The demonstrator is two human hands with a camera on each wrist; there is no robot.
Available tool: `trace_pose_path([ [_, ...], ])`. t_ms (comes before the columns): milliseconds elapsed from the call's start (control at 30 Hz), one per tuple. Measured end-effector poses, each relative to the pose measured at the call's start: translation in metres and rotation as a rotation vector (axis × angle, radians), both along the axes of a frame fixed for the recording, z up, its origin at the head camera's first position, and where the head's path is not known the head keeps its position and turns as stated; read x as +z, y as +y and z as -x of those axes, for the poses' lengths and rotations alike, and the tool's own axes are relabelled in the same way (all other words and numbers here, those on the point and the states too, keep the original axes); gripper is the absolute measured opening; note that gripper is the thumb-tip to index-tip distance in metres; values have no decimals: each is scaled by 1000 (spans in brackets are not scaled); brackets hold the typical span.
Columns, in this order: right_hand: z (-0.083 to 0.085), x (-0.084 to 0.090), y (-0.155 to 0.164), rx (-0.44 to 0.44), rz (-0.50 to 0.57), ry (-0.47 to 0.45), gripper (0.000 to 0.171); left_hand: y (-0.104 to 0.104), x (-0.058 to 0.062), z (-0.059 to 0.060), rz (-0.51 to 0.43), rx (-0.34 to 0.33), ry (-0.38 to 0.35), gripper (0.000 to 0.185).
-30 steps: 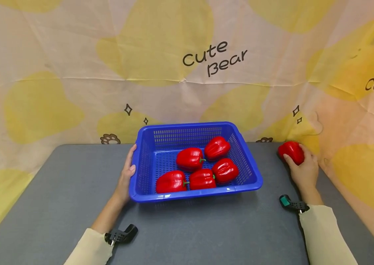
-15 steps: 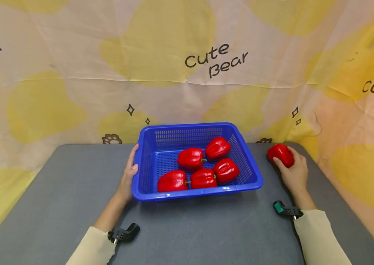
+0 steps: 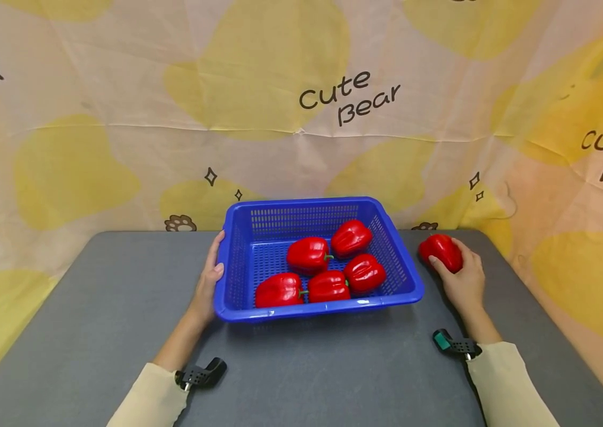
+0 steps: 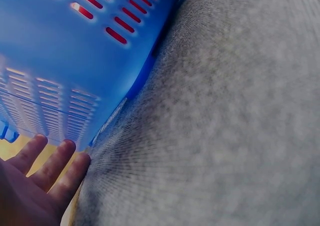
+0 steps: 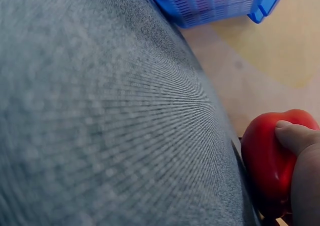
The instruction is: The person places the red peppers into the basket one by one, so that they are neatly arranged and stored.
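A blue plastic basket (image 3: 410,279) stands on the grey table (image 3: 93,308) and holds several red bell peppers (image 3: 309,255). My left hand (image 3: 209,279) rests flat against the basket's left wall (image 4: 60,60), fingers (image 4: 55,161) straight. Right of the basket, my right hand (image 3: 458,270) grips another red bell pepper (image 3: 440,250) just above the table; in the right wrist view the thumb (image 5: 295,136) presses on this pepper (image 5: 267,156).
A cloth backdrop (image 3: 301,118) with yellow patches and "Cute Bear" lettering hangs right behind the table. The basket's corner (image 5: 265,5) lies left of the held pepper. Grey table surface stretches in front of the basket and to its left.
My right hand has carried the pepper leftward from the table's far right corner toward the basket's right side. The left hand and basket have stayed put.
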State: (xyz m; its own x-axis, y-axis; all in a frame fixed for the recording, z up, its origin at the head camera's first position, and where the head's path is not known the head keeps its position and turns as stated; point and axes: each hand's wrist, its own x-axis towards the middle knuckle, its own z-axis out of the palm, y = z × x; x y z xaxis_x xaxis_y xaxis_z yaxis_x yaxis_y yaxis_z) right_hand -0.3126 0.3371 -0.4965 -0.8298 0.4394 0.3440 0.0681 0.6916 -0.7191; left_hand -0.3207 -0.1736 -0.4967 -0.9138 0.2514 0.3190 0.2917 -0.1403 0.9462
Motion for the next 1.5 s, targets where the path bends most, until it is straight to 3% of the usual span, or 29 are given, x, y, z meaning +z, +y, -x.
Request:
trace_pose_path([
  [500, 2, 2, -5, -34, 56, 7, 65, -3, 2, -1, -16, 4, -17, 67],
  [767, 4, 0, -5, -63, 92, 58, 64, -2, 0, -1, -7, 1, 1, 68],
  [1000, 4, 3, -3, -55, 63, 24, 82, -1, 1, -1, -9, 12, 4, 67],
  [1200, 3, 3, -2, -20, 53, -40, 66, -1, 1, -1, -7, 9, 2, 67],
  [1500, 3, 0, 0, -15, 67, 39, 64, 0, -2, 1, 4, 16, 16, 67],
])
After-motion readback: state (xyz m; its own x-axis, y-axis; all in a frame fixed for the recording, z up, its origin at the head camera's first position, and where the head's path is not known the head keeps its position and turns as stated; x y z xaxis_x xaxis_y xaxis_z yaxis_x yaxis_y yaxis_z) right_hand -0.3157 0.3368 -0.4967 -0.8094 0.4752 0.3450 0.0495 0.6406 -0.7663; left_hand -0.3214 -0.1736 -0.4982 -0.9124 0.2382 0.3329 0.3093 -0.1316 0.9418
